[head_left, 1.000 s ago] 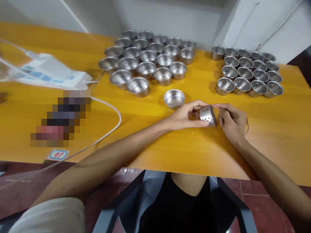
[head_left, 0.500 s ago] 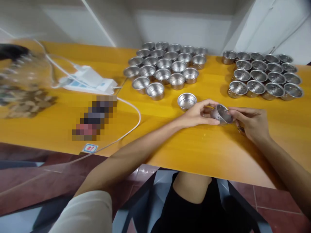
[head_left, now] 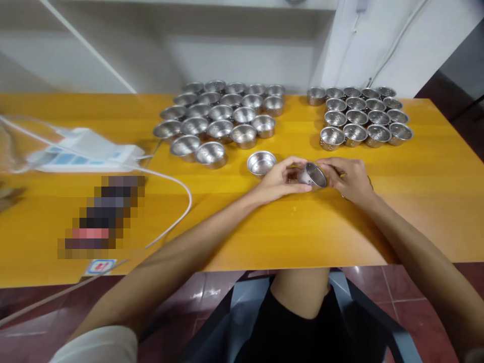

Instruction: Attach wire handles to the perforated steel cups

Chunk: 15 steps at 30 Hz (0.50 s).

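Between my two hands is a small perforated metal cup (head_left: 314, 175), tilted with its mouth facing right and toward me. My left hand (head_left: 283, 179) grips its base end, thumb below and fingers around the far side. At the rim, my right hand (head_left: 348, 176) has its fingertips pinched together against the cup's right edge; part of that contact is hidden. A single metal cup (head_left: 261, 163) stands mouth up on the table, just behind my left hand. Several more cups form a left group (head_left: 220, 130) and a right group (head_left: 356, 133) farther back.
The yellow table (head_left: 264, 237) runs along a wall. At the left lie a white power strip (head_left: 91, 156), a looping white cable (head_left: 190, 196) and a pixelated dark object (head_left: 106, 212). A small label (head_left: 101, 266) sits at the front edge. A chair (head_left: 245, 307) is below.
The view has turned right, so everything appears shifted left. Both hands still hold the cup at about the same place over the table. The blurred items at far left have mostly left view.
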{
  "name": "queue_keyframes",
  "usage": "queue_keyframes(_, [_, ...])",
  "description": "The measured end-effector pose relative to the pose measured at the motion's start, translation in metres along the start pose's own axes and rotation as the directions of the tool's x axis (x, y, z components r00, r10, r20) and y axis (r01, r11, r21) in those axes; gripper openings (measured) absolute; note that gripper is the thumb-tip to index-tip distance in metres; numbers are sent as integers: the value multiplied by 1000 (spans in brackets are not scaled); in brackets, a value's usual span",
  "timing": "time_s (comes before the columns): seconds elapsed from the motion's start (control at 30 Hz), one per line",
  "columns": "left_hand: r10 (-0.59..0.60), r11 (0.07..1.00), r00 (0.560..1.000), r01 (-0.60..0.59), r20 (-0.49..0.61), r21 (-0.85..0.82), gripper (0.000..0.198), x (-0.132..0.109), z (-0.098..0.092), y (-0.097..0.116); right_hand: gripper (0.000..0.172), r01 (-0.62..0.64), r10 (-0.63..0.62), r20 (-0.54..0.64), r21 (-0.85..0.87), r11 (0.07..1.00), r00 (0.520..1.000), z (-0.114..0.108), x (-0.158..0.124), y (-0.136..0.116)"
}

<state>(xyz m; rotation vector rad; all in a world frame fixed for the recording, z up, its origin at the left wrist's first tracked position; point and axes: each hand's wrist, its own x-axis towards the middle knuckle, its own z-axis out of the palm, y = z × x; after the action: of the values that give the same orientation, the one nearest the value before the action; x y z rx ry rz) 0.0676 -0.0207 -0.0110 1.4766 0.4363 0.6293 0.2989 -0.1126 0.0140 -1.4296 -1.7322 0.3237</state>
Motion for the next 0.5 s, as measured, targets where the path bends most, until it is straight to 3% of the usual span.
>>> queue_keyframes(0.13, [45,999,999,-45,1,9,69,2,1,-3,34,-73,73,16,32,997,997,1,0,-1])
queue_keyframes(0.33, [90,996,996,-91,26,26,71,4,4,-8,30,-91,91,-6,-72,993,996,8,0,4])
queue_keyframes(0.5, [97,995,995,-98,26,15,68,4,4,-9,33,-110,109,-21,-39,993,994,10,0,6])
